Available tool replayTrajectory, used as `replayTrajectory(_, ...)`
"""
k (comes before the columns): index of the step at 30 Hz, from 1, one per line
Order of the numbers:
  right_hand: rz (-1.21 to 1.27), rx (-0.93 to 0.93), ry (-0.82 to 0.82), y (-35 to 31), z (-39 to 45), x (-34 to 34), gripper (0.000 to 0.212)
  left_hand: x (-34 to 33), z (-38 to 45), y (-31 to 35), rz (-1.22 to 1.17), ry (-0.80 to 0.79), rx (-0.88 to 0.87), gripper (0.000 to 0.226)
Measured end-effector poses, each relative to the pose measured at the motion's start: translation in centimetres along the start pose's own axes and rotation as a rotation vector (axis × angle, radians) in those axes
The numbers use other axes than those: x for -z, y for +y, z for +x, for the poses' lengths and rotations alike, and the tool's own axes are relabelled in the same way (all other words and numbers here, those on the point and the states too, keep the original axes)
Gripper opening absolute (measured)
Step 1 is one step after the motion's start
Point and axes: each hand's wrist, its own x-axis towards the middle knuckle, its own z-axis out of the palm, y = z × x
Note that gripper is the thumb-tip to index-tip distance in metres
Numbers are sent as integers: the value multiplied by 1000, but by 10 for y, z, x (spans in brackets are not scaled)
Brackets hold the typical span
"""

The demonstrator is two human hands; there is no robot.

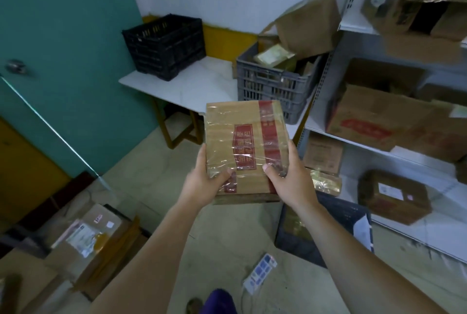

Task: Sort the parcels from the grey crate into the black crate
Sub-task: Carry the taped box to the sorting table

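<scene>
- Gripping the taped cardboard parcel [246,147] from both sides, our left hand [206,182] and right hand [290,177] each curl a thumb over its near face, with the other fingers hidden behind the box, so we cannot tell how they lie.
- The clear tape under our thumbs looks glossy and wrinkled; we judge the parcel could slide down out of our grip, since we hold only its lower end and most of the box stands above our hands.
- The parcel is held in the air, upright and a little tilted, touching nothing but our hands.
- Beyond our fingertips and to the right stands the grey crate [275,84] on the white table [192,84], with more parcels in it and a brown paper bag [310,28] sticking out of its top.
- Farther off and to the left of our fingers sits the black crate [164,46], well apart from the parcel; a careless reach across could knock the parcel's upper corner on the grey crate.
- Below our wrists, boxes and a dark bin [328,233] on the floor could trip us.
</scene>
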Motion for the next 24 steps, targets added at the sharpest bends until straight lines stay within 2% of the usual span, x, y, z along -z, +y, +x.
replayTrajectory(5, -33, 1, -37, -13, 55, -37, 102, 24, 54, -11, -17, 20, 28, 107)
replayTrajectory(12, 2, 53, -71, -65, 147, -109, 102, 89, 142, -31, -22, 90, -3, 99)
replayTrajectory(17, -51, 67, -103, -99, 191, -162, 104, 137, 189, -50, -10, 125, 29, 100)
replayTrajectory(24, -29, 71, -135, -122, 259, -210, 104, 172, 255, -59, -9, 152, 90, 101)
